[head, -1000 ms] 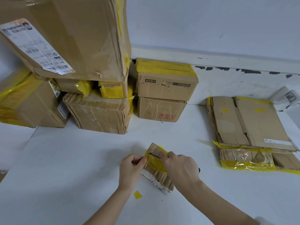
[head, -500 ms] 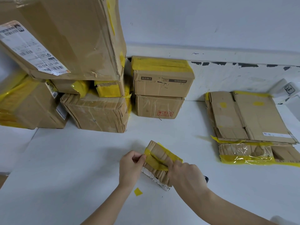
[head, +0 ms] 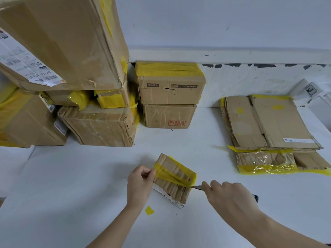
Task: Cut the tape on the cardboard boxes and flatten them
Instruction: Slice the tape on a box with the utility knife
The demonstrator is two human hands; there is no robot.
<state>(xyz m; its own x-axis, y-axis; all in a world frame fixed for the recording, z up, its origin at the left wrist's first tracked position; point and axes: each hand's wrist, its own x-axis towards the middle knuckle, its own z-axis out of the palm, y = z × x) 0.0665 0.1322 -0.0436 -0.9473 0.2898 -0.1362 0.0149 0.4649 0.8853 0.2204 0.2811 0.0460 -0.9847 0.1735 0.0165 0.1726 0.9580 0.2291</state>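
Observation:
A small crumpled cardboard box (head: 172, 179) wrapped in yellow tape sits on the white table (head: 89, 176) in front of me. My left hand (head: 140, 183) pinches its left end at the tape. My right hand (head: 231, 197) grips a utility knife (head: 197, 187) by its handle. The blade tip sits at the box's right edge, where the yellow tape band ends.
Several taped boxes are stacked at the back left, with a large box (head: 62, 42) on top and two small stacked boxes (head: 170, 93) beside them. Flattened cardboard (head: 272, 122) lies at the right. A yellow tape scrap (head: 149, 210) lies near my left wrist.
My right hand has drawn the knife from the top of the box down to its right edge, along the yellow tape. My left hand has kept its hold.

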